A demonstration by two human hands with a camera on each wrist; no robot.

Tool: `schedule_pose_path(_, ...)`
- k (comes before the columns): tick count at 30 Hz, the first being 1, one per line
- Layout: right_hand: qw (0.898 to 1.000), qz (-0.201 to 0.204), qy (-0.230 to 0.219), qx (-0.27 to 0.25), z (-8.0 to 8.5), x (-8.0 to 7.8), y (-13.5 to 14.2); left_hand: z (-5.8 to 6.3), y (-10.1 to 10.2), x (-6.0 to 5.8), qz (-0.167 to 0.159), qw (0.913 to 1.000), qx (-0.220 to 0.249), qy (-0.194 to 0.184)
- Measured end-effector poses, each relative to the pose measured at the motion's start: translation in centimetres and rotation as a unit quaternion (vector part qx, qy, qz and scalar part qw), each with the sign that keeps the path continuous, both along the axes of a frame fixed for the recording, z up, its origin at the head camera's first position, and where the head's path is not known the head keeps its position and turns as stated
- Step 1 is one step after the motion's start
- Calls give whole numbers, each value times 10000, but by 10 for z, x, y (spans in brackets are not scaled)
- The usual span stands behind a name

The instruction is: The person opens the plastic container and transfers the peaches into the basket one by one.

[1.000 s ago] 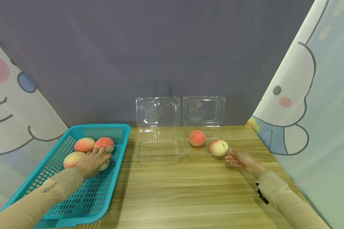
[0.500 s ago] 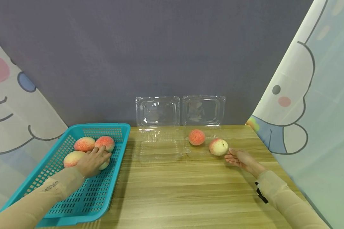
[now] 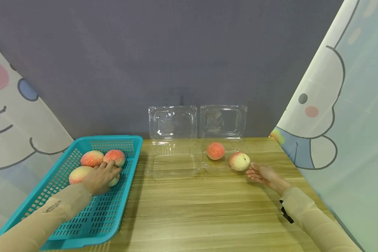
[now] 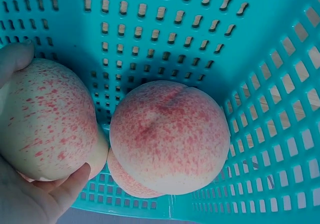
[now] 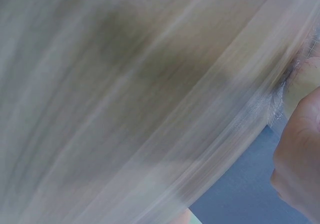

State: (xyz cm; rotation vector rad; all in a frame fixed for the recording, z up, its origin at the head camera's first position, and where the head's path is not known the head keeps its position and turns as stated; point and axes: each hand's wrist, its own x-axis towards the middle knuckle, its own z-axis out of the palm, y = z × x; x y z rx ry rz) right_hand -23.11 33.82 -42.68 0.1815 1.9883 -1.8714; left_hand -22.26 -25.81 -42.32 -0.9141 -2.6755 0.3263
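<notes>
In the turquoise basket [image 3: 130, 196], my left hand [image 3: 97, 179] grips a pale peach with pink speckles [image 4: 50, 119], thumb and a finger on opposite sides of it. Close by lie other peaches: a reddish one [image 3: 114, 157] just beyond the fingers, an orange-red one [image 3: 92, 158] and a paler one [image 3: 79, 174]. Across the table, my right hand [image 3: 264, 176] touches the right side of a cream peach [image 3: 239, 161] with loosely bent fingers. That peach sits at the right front of a clear plastic clamshell box [image 3: 223, 120], whose base also bears a red peach [image 3: 215, 151].
Left of that box stands a second clear clamshell box [image 3: 173, 122], lid raised. Both are on a wooden table [image 3: 189, 217], before a grey cloth backdrop [image 3: 182, 52]. Printed curtains [image 3: 321, 105] flank the table.
Both hands and all the peaches keep their places. Only the head view shifts very slightly.
</notes>
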Motion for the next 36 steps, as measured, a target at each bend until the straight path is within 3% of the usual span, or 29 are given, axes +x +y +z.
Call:
schedule_pose_path(9, 10000, -32, -3, 12, 2, 1, 0, 6, 3, 3, -90, 10000, 2, 1)
schedule_pose_path(30, 10000, -72, -4, -47, 3, 3, -3, 15, 12, 21, 627, 9950, 277, -732)
schedule_pose_path(36, 9999, -97, 1, -71, 3, 4, -3, 28, 17, 21, 472, 9957, 579, -545)
